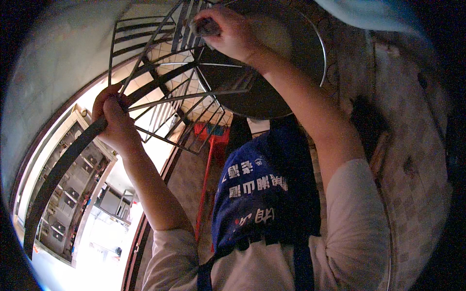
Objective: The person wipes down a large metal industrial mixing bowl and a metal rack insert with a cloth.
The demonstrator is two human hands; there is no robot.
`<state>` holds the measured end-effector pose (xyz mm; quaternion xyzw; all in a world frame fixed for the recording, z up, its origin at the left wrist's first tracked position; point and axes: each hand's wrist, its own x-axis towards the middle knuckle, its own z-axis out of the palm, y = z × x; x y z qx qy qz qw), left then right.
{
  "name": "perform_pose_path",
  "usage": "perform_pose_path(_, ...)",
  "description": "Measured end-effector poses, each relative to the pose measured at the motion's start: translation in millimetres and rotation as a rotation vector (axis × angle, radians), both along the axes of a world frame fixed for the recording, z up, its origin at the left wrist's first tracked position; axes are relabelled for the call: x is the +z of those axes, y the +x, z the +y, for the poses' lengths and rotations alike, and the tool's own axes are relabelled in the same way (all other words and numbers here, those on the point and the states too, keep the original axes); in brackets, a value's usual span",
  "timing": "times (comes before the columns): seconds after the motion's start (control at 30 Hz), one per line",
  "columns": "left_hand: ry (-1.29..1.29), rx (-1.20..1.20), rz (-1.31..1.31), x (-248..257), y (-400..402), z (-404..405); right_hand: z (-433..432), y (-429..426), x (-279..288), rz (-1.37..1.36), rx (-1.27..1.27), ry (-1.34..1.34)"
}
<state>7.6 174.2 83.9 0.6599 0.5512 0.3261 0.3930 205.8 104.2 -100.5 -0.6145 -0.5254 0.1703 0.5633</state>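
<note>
My left hand [114, 118] is closed around a long dark pole [72, 152] where it meets a metal rack-like frame [160, 103] with several slatted panels. The frame reaches up and right from that hand, over a large round metal basin [265, 96]. My right hand [233, 34] grips a grey wad [206, 27], perhaps a scouring pad, close to the upper slats. Whether the wad touches the metal is hard to tell in the dim light. The basin's inside is dark, and my right forearm hides part of it.
A red broom [205, 171] stands left of my navy apron [262, 182], which bears writing. To the left, a bright doorway [127, 240] opens onto a lit room with metal shelving [116, 200]. A tiled surface [411, 163] runs along the right.
</note>
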Motion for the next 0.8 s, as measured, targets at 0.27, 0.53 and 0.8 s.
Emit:
perform_pose_path(0.27,0.022,0.045,0.093,2.3,5.7,-9.0,-10.7,-28.8,-8.8,-0.039,0.233,-0.130)
perform_pose_path(0.53,0.034,0.047,0.057,-0.7,7.5,-5.9,-33.4,-12.0,-17.8,0.123,0.393,-0.388)
perform_pose_path(0.8,0.036,0.048,0.043,-1.1,-0.3,0.3,-13.8,-15.6,-13.4,0.216,0.165,-0.339)
